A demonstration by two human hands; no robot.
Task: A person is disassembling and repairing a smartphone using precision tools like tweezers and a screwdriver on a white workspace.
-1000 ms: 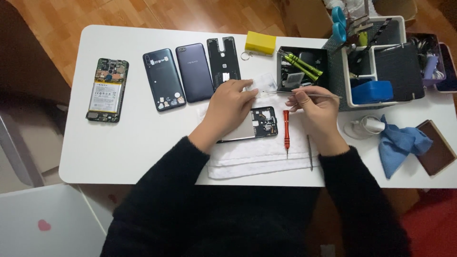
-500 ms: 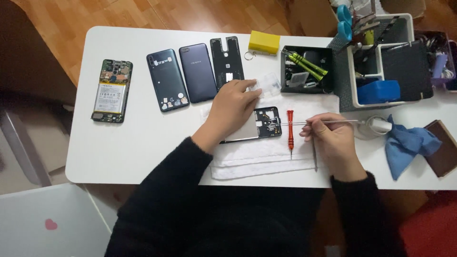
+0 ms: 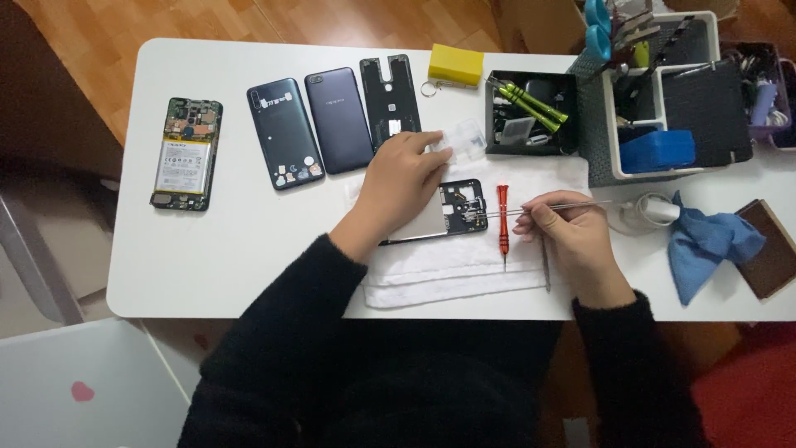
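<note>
Left hand: my left hand lies flat, fingers spread and pressing down on the opened phone frame; nothing pinched.
Right hand: my right hand is pinched closed on thin metal tweezers, tips aimed left at the frame's dark upper end.
Opened phone frame: on the white towel, near the table's front edge, between my two hands.
Red screwdriver: the red screwdriver lies on the towel just right of the frame, untouched.
Surface: white table with rounded corners, matte.
Far left of table: a stripped phone with battery and circuit board exposed, well apart from my hands.
Back row: two dark back covers, a black inner plate, a yellow block.
Clear case: a small clear plastic case touching my left fingertips.
Right of table: black parts tray with green-handled tools, grey organiser basket, blue cloth, brown pad.
Room: wooden floor beyond the table; a white seat at lower left.
</note>
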